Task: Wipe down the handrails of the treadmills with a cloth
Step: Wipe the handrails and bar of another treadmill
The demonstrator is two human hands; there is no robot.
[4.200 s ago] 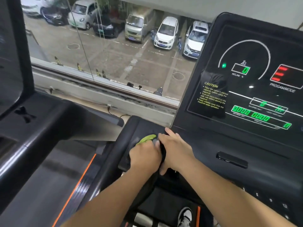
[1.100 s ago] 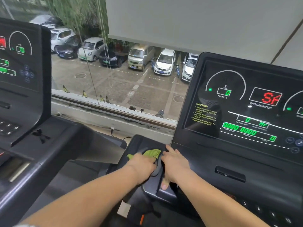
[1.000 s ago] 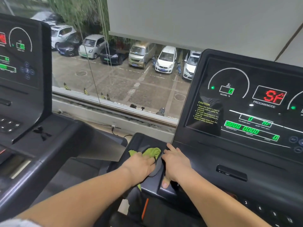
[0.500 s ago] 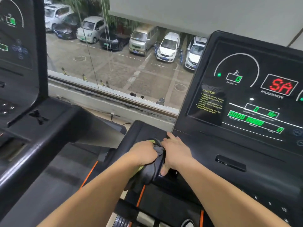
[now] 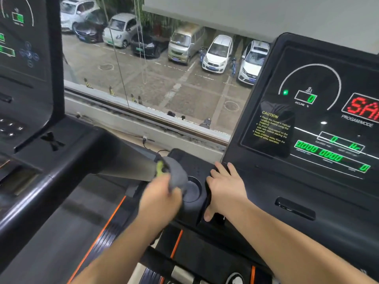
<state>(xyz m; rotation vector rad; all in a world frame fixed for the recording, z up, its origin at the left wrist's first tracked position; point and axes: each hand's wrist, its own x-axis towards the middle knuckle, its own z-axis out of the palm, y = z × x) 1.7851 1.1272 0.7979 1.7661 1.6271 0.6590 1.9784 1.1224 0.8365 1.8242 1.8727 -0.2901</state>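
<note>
My left hand (image 5: 159, 196) grips a grey cloth with a lime-green edge (image 5: 175, 173), lifted a little above the left side of the black treadmill handrail block (image 5: 194, 160). The hand and cloth are motion-blurred. A round recess (image 5: 191, 190) in the block shows just right of the cloth. My right hand (image 5: 224, 186) rests flat on the block's right part, fingers spread, thumb hanging over its near edge, beside the console.
The lit console (image 5: 320, 124) of this treadmill rises at the right. A second treadmill's console (image 5: 22, 64) and black rail (image 5: 47, 181) stand at the left. Its belt with an orange stripe (image 5: 98, 238) runs between them. A window (image 5: 155, 64) ahead overlooks parked cars.
My left hand has pulled left and lifted with the cloth, uncovering the round recess on the block. My right hand stays on the block, its fingers now spread.
</note>
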